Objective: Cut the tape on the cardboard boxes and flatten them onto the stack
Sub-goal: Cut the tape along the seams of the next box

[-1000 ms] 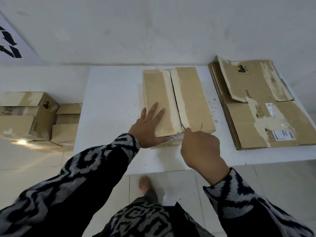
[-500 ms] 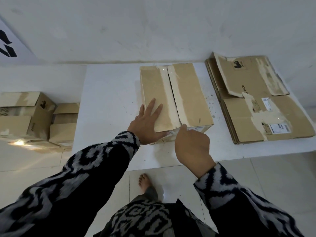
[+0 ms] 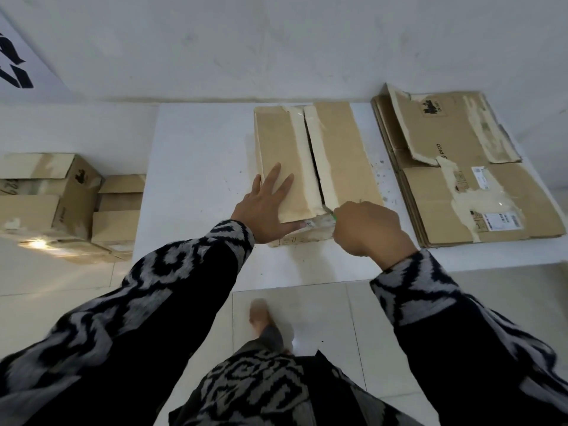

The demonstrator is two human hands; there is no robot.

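A taped cardboard box [image 3: 344,155] lies on the white table [image 3: 196,167]. Its two top flaps are parted along the middle seam, and pale tape runs along both edges. My left hand [image 3: 264,207] presses flat on the left flap with fingers spread. My right hand [image 3: 368,229] is curled round a small cutter [image 3: 333,215] with a green tip. The tip sits at the near end of the seam, and most of the tool is hidden in my fist. A stack of flattened boxes [image 3: 467,167] lies to the right on the table.
Several unopened cardboard boxes [image 3: 61,195] stand on the floor left of the table. A white wall runs behind the table. My foot [image 3: 261,318] is on the tiled floor below the table's near edge.
The seam between the flaps now gapes open along its length. My right hand has shifted slightly right at the box's near end. My left hand stays on the left flap.
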